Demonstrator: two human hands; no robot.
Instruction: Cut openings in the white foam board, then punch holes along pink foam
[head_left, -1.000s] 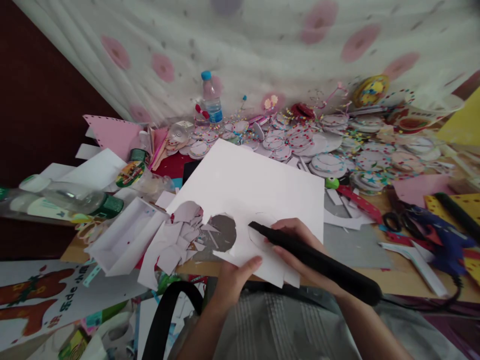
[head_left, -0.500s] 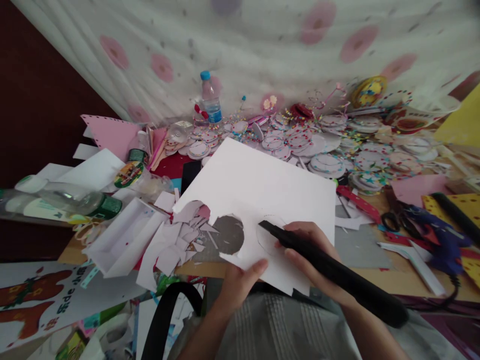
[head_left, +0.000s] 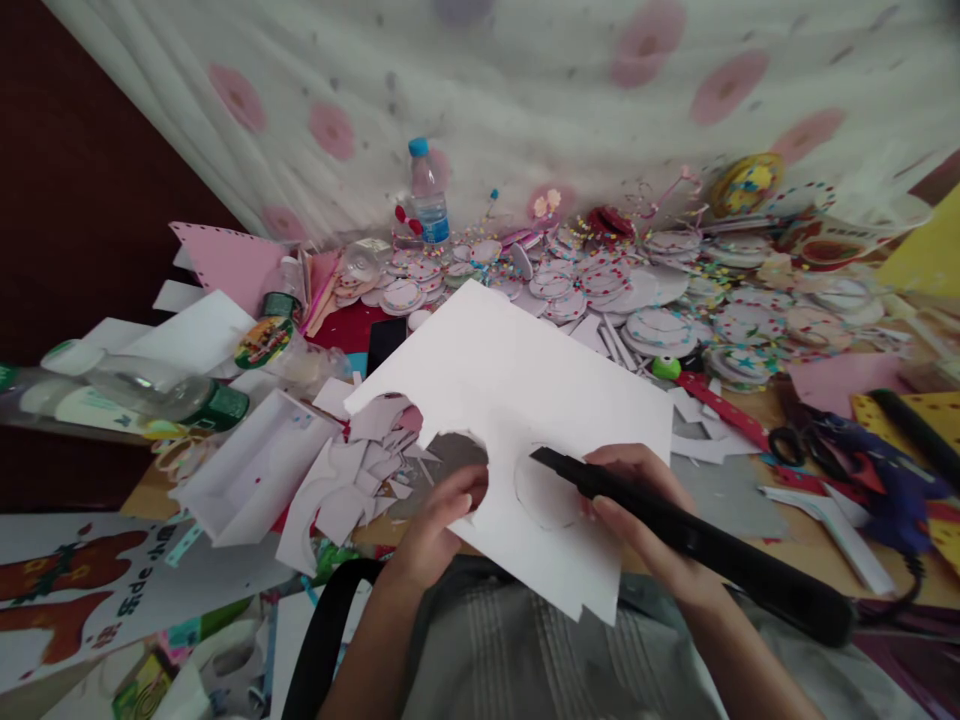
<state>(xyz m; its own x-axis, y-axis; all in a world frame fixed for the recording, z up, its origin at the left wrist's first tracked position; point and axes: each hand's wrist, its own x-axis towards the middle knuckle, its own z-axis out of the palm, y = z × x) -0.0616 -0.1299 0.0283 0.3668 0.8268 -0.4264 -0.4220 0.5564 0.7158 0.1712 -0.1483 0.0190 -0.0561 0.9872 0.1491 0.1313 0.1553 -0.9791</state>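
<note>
A white foam board (head_left: 525,370) is tilted above the table in front of me, with round bites cut out along its left side. My left hand (head_left: 439,525) grips the edge by one round cut-out, its fingers curled through the opening. A black utility knife (head_left: 660,520) is in my right hand (head_left: 645,500), gripped near the blade end. Its dark blade points left and lies over a circle outline (head_left: 546,490) marked on the board. Whether the blade tip touches the surface, I cannot tell.
Decorated white discs (head_left: 600,280) pile up along the curtain. Cut scraps (head_left: 367,475) and an open white box (head_left: 255,470) lie left, beside plastic bottles (head_left: 165,385). Scissors (head_left: 806,450) and a blue glue gun (head_left: 889,485) lie right. A water bottle (head_left: 429,200) stands at the back.
My left hand has moved left from the board's near edge to the round cut-out. The board has turned slightly, and the knife has shifted a little right and down.
</note>
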